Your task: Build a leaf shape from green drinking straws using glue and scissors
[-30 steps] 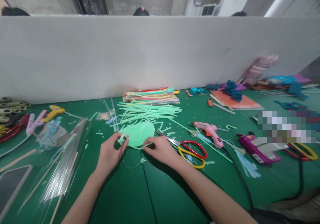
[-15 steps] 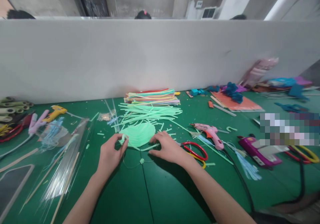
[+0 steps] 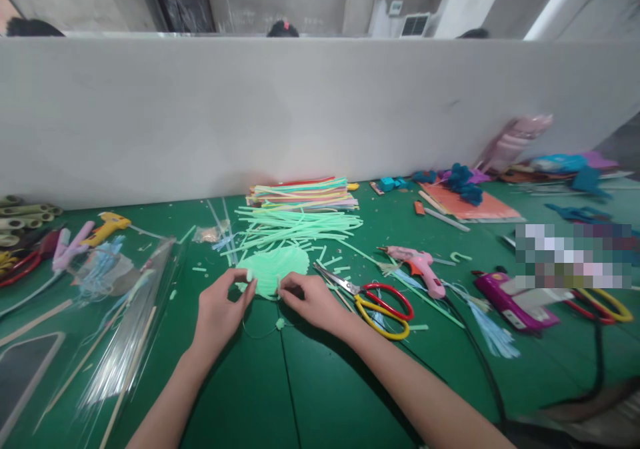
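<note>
A round, pale green disc made of strips lies on the green table. My left hand pinches the disc's left edge between thumb and fingers. My right hand pinches its near right edge, fingers closed on the rim. A thin thread with a small green bead lies just below the disc, between my hands. Loose pale green strips are scattered behind the disc.
Red and yellow scissors lie right of my right hand, a pink glue gun beyond them. A stack of coloured strips sits near the grey partition. Clear plastic sleeves and a yellow glue gun lie left. A purple tool lies right.
My right hand went out over the scissors' blades, then came back left and now pinches the disc's near right edge. My left hand has stayed at the disc's left edge.
</note>
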